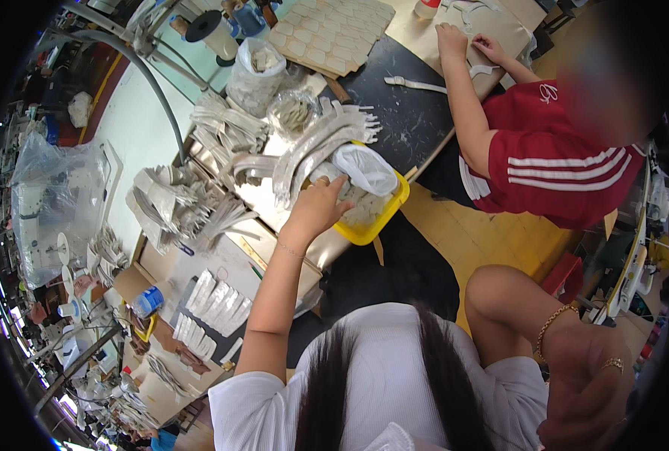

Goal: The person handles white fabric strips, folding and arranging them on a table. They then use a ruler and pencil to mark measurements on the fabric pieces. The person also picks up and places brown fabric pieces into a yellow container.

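Observation:
My left hand (317,210) reaches over the left side of a yellow plastic basket (360,235), fingers apart and nothing visible in them. Inside the basket lie small pale flat pieces (366,208) and a white plastic bag (367,170). Just beyond the hand, a bundle of long whitish strips (312,150) spreads over the table. My right hand (586,383), wearing a ring and a chain bracelet, is raised close at the lower right. Its fingers are curled in, and whatever they may hold is hidden.
More strip bundles (173,203) lie left of the basket, with flat strips (218,301) nearer me. Behind stand a bag of pieces (257,75), thread spools (212,36) and a stacked sheet of pale cutouts (330,34). A co-worker in a red shirt (552,150) works at the right.

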Tool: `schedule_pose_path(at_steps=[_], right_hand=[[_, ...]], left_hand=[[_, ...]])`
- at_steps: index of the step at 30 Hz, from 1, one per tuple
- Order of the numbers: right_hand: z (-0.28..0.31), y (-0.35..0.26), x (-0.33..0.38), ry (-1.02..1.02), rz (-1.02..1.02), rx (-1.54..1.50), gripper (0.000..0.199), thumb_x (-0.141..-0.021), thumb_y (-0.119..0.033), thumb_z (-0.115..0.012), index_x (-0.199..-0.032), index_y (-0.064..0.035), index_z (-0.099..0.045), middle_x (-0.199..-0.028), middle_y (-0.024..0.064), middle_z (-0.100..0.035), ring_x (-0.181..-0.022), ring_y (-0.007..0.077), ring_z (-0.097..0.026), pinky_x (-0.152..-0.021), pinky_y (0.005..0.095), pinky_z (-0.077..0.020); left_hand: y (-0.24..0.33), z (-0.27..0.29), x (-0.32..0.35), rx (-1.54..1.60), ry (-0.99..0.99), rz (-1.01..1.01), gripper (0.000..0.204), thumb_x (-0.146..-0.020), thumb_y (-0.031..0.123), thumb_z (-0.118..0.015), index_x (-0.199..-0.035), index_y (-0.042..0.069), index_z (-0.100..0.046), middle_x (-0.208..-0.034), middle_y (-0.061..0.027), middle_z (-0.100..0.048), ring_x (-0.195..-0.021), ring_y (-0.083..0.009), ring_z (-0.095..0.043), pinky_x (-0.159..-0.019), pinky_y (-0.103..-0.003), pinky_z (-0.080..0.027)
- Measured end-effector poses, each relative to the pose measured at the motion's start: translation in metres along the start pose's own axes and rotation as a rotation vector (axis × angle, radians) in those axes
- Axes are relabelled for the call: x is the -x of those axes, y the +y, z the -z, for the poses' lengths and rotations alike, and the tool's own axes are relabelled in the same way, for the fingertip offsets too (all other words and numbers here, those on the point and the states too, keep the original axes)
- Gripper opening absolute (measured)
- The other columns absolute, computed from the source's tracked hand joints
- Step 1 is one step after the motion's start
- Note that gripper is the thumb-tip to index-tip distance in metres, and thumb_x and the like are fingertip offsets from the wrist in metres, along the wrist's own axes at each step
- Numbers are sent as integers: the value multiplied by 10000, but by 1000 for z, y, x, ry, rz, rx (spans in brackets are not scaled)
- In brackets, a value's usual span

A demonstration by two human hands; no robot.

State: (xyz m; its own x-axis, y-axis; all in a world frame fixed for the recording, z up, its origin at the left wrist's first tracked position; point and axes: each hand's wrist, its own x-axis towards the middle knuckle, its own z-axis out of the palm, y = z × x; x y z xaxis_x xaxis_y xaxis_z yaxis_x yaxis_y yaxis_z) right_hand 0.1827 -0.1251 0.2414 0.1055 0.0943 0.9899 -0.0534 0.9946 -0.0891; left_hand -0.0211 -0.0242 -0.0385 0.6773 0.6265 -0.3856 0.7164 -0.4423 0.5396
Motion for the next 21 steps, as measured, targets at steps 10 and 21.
schedule_pose_path(at_steps=[10, 21], right_hand=[[16, -38, -24, -155, -135, -378, 297, -891, -91, -558, -600, -136, -523, -527, -21, -530, -509, 67, -527, -543, 230, -362], [74, -120, -30, -28, -4, -297, 130, -884, -70, -582, -983, -102, -659, -524, -17, -553, -481, 75, -542, -504, 209, -358]], left_hand=[[41, -84, 113, 6, -216, 213, 610, -890, 378, -665, -1391, 82, -481, -1133, -223, -619, -1060, -384, -623, -876, -459, -514], [131, -155, 123, 73, -144, 162, 611, -896, 385, -665, -1404, 102, -479, -1227, -228, -596, -1118, -385, -607, -930, -457, -501]])
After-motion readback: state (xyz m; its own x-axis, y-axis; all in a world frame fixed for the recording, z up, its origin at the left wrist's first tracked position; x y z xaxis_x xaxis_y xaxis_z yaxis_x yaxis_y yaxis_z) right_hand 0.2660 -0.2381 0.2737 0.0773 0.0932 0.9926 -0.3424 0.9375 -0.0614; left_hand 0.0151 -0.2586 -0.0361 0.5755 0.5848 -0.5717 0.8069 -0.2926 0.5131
